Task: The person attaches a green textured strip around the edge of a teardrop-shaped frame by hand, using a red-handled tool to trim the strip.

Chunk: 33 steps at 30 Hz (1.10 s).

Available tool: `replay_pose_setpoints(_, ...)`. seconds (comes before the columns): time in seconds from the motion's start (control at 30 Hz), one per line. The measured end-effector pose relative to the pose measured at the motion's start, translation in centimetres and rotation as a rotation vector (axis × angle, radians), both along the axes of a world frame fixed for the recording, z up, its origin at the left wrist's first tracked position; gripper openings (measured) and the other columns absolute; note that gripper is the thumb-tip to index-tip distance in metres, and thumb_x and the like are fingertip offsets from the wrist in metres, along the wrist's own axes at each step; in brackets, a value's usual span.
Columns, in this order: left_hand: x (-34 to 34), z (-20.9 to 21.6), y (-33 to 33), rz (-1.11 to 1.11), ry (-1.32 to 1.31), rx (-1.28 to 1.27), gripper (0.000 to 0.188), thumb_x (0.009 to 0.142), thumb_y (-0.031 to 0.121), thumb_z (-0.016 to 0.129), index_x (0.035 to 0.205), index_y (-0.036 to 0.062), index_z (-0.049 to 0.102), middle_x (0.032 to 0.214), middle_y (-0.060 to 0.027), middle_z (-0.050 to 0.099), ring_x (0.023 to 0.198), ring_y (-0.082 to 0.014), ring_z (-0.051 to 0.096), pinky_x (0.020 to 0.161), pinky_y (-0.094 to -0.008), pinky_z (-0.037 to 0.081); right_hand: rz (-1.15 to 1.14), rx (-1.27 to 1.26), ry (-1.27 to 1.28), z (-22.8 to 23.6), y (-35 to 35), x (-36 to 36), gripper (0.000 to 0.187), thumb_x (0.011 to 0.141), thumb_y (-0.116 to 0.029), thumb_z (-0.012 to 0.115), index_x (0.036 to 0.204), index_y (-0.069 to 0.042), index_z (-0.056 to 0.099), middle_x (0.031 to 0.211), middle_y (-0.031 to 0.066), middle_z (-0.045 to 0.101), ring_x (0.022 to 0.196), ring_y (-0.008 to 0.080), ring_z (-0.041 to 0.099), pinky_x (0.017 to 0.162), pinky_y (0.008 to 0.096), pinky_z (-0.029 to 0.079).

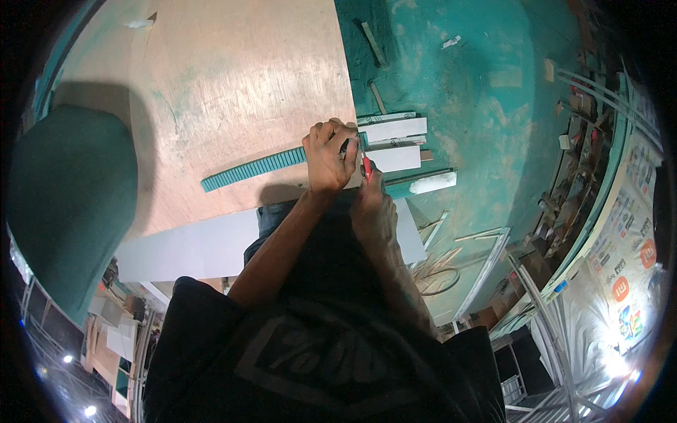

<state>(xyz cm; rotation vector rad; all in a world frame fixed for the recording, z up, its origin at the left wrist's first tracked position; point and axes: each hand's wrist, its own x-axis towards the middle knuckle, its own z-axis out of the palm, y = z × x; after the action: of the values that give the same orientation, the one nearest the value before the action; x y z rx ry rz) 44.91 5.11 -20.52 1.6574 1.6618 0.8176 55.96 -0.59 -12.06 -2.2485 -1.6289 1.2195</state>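
Left hand (327, 161) is closed over the green strip (250, 170) near its right end, with the fingers curled; a dark thing by the thumb is too small to tell. Right hand (373, 206), just beside it, is closed around a red tool (367, 168), whose upper end points away from the body. The ribbed strip lies on the wooden board (233, 77), slanting downward to the left. Several white pieces (396, 129) lie to the right, on a green surface (479, 106).
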Motion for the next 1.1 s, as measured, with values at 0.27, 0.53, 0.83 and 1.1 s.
replay_pose_setpoints(0.27,-0.2,0.5,0.3,-0.030,-0.026,0.029,0.017,0.084,0.008,0.071,0.101,0.0122,0.069,0.103,-0.0056,0.062,0.098,-0.0307,0.054,0.083,-0.0459,0.037,0.039,-0.164,-0.055,1.5,2.0,0.0,0.028,0.101,-0.017,0.054,0.121,0.001,0.044,0.070,0.0302,0.067,0.067,0.0516,0.068,0.065,0.0647,0.052)
replay_pose_setpoints(0.53,-0.2,0.7,0.4,-0.019,-0.044,0.052,0.016,0.087,0.008,0.071,0.103,0.0121,0.071,0.102,-0.0052,0.062,0.097,-0.0300,0.054,0.083,-0.0460,0.037,-0.015,-0.273,-0.064,1.4,2.3,-0.1,0.030,0.103,-0.018,0.051,0.127,0.000,0.045,0.096,0.0347,0.068,0.089,0.0566,0.067,0.078,0.0666,0.050)
replay_pose_setpoints(0.83,-0.2,-0.2,0.0,-0.053,-0.001,0.026,0.014,0.088,0.010,0.071,0.101,0.0125,0.072,0.106,-0.0043,0.064,0.099,-0.0302,0.054,0.086,-0.0464,0.038,-0.070,-0.278,-0.037,1.0,1.2,0.2,0.030,0.103,-0.020,0.050,0.127,-0.003,0.043,0.090,0.0358,0.067,0.086,0.0600,0.064,0.075,0.0707,0.046)
replay_pose_setpoints(1.1,-0.4,-0.2,0.1,-0.032,-0.011,0.004,0.012,0.088,0.012,0.071,0.100,0.0131,0.073,0.105,-0.0039,0.065,0.100,-0.0298,0.055,0.087,-0.0464,0.039,-0.007,-0.026,-0.083,-1.8,-1.4,-0.7,0.028,0.104,-0.021,0.052,0.121,-0.003,0.040,0.074,0.0317,0.068,0.071,0.0537,0.069,0.064,0.0657,0.052)
